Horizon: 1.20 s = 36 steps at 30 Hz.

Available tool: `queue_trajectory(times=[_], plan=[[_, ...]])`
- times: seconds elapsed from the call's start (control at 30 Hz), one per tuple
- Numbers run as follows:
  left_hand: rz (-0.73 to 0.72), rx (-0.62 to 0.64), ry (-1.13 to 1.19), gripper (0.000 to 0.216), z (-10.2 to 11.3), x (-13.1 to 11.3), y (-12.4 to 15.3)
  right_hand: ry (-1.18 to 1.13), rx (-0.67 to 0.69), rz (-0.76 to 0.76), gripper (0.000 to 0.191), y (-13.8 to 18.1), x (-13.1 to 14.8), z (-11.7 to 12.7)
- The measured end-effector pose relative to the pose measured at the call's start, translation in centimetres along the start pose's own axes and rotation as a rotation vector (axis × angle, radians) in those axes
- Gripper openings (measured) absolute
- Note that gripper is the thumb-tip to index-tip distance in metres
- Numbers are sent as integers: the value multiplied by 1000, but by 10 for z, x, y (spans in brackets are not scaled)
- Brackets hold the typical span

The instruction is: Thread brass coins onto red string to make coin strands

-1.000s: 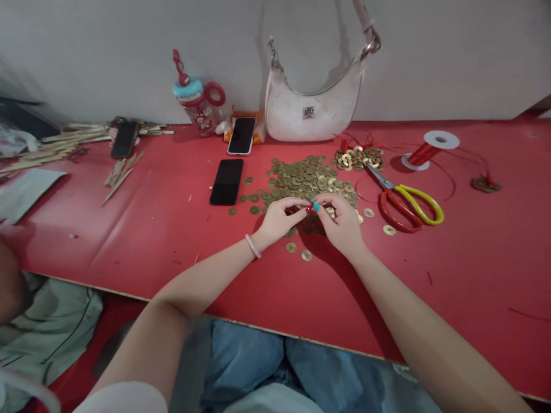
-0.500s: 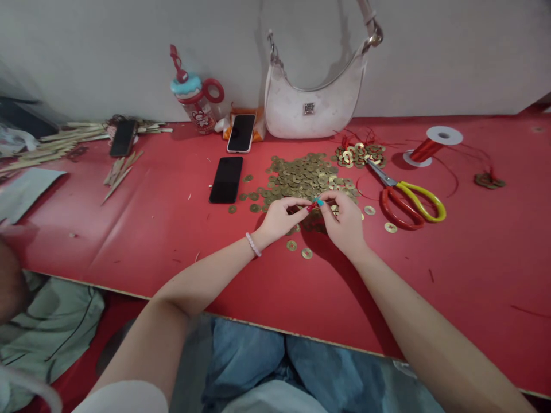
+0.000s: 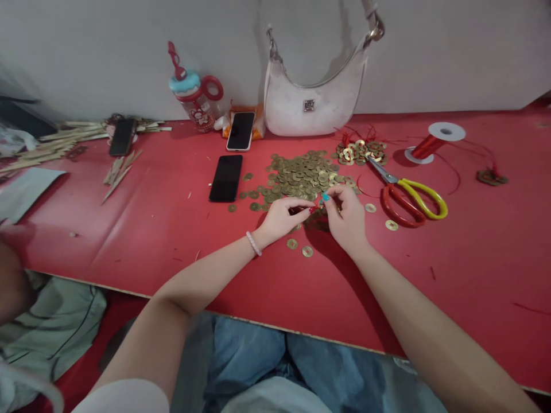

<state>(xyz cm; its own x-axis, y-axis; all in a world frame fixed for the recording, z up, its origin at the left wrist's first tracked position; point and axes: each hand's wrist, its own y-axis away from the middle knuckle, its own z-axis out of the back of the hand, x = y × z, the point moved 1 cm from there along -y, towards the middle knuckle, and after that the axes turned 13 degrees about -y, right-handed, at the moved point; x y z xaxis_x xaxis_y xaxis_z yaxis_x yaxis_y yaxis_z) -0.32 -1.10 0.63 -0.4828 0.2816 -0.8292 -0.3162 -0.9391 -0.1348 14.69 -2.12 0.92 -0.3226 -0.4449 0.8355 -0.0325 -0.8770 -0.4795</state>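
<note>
My left hand (image 3: 282,219), with a pale bead bracelet at its wrist, is closed in a pinch on a bit of red cord (image 3: 317,206). Close on the right, my right hand (image 3: 348,217) has thumb and forefinger pinched at the other side of that cord. Coins strung on the cord may be among the fingers, but they are too small and covered to tell. Both hands are over the near edge of a pile of brass coins with square holes (image 3: 303,175). Two loose coins (image 3: 307,251) lie just below the hands.
Right of the pile are scissors (image 3: 413,201) with red and yellow handles, a spool of red cord (image 3: 426,148) and tied coin bundles (image 3: 361,152). Behind stand a white handbag (image 3: 312,112) and a cup (image 3: 198,106). Phones (image 3: 226,178) and wooden strips (image 3: 64,140) lie leftward. Another person's arm (image 3: 15,275) shows at left.
My right hand has shifted slightly right, away from my left hand, so the fingertips are farther apart and a little red cord shows between them. My left hand has hardly moved.
</note>
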Motion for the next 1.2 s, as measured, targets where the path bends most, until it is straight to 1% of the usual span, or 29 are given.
queue_trajectory(times=[0.17, 0.27, 0.47, 0.67, 0.93, 1.0, 1.07, 1.2], plan=[[-121, -9, -47, 18, 0, -3, 2, 54, -1, -6, 4, 0, -2, -1], [-149, -15, -45, 17, 0, -5, 3, 68, 22, -7, 6, 1, -2, -2], [-93, 34, 25, 19, 1, -7, 3, 57, 50, -3, 8, 2, -1, -2], [-103, 36, 56, 17, 0, -4, 0, 39, 66, 28, 8, 4, 1, -5], [-7, 44, 90, 15, 0, -8, 0, 27, -5, 19, 7, 6, 8, -5], [27, 56, 121, 16, 0, -7, 1, -9, -20, -5, 7, 5, 8, -4], [52, 60, 150, 19, -1, -4, 1, -101, 22, -61, 9, 3, 6, -2], [69, 14, 205, 23, -2, 5, -2, -294, 226, -186, 20, 0, 0, 0]])
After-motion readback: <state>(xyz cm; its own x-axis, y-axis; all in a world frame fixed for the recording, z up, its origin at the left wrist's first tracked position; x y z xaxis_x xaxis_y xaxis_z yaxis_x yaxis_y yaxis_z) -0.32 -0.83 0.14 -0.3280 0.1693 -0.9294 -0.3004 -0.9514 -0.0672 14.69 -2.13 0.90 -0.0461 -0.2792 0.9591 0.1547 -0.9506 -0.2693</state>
